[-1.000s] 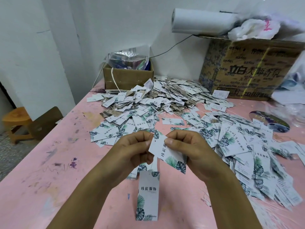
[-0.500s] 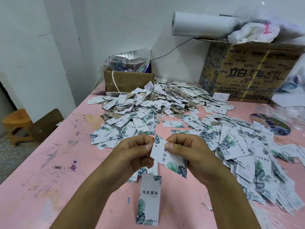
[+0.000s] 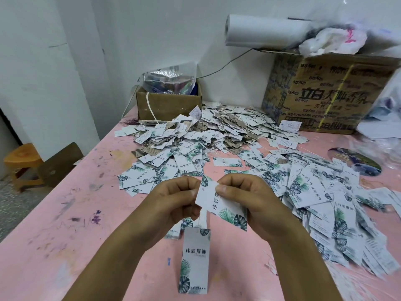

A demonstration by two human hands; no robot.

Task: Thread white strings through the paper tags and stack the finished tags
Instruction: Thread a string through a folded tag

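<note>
On my screen the pink table (image 3: 65, 246) fills most of the view. At its far right stands a large printed carton (image 3: 325, 94), with a white paper roll (image 3: 260, 29) lying on top. A wide heap of tags (image 3: 217, 131) covers the back of the table, and more leaf-printed tags (image 3: 325, 203) are spread at the right. A small open box (image 3: 167, 105) stands against the wall at the back left.

Both hands are raised in front of me, close together. The right hand (image 3: 249, 203) pinches the held tag (image 3: 219, 203), its thumb pressed flat on the printed face. The left hand (image 3: 173, 203) has curled fingers that meet the upper left end of this tag. The tag's long axis runs diagonally, one end up between the hands, the big-leaf end down to the right.

The second tag (image 3: 195, 259) hangs below the left hand, long axis almost vertical, leaf end toward me. The string I cannot see clearly.
</note>
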